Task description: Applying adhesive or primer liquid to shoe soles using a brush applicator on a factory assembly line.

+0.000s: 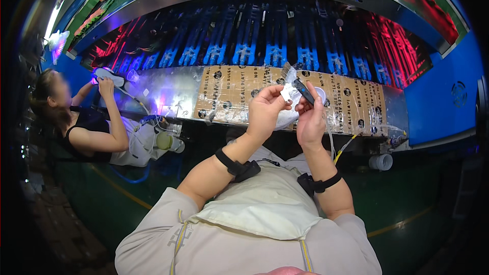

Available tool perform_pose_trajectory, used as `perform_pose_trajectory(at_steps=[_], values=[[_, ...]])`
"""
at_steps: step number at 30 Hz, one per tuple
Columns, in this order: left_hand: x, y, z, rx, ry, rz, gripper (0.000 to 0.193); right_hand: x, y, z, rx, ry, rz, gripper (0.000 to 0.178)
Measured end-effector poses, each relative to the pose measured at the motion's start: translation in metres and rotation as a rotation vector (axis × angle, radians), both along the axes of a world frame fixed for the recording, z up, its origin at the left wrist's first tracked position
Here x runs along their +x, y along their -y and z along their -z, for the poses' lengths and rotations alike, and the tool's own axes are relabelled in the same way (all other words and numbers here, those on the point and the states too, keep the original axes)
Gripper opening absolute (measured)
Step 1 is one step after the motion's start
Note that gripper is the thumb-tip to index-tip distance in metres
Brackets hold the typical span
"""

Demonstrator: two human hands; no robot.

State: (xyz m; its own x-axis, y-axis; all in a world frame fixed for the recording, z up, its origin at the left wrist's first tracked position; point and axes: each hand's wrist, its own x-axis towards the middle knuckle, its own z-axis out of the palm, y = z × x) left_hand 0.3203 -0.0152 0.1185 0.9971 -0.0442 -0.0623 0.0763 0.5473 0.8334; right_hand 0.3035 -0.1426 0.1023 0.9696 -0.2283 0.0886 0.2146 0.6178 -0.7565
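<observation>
Both my hands are raised in front of my chest, over the front edge of the work ledge. My left hand (267,114) is closed in a pinch on a crumpled white cloth or tissue (289,93). The white piece lies against a flat brush with a black handle (304,93). My right hand (311,123) grips that handle, and the pale bristles (286,71) point up and to the left. Just behind the right fingers shows the rim of a round white cup (320,95). A white rounded thing below the hands is partly hidden.
Printed brown cardboard (229,94) covers the metal ledge (173,89). Behind it runs a machine with blue-lit fixtures (244,53) and red light at both ends. At left a co-worker (86,127) handles a white shoe-like piece (109,77). A yellow-and-white hose (344,150) hangs at right.
</observation>
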Motion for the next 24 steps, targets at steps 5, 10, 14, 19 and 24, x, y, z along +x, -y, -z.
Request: perform_pose_trajectory(at_steps=[5,10,14,19,24], values=[[0.003,-0.008,-0.025,0.785,0.715,-0.269,0.029,-0.004,-0.003,-0.007,0.111,-0.052,-0.041,0.052],[0.012,-0.012,-0.035,1.162,1.013,-0.305,0.034,-0.005,-0.005,-0.013,-0.011,-0.080,-0.044,0.051],[0.020,-0.018,-0.033,1.256,1.123,-0.263,0.028,-0.006,-0.002,-0.011,-0.209,-0.059,-0.002,0.049],[0.026,-0.025,-0.031,1.310,1.194,-0.196,0.022,-0.005,-0.001,-0.006,-0.205,-0.073,0.006,0.048],[0.014,-0.028,-0.014,1.374,1.120,-0.066,0.019,0.003,-0.001,-0.007,0.057,-0.092,0.041,0.051]])
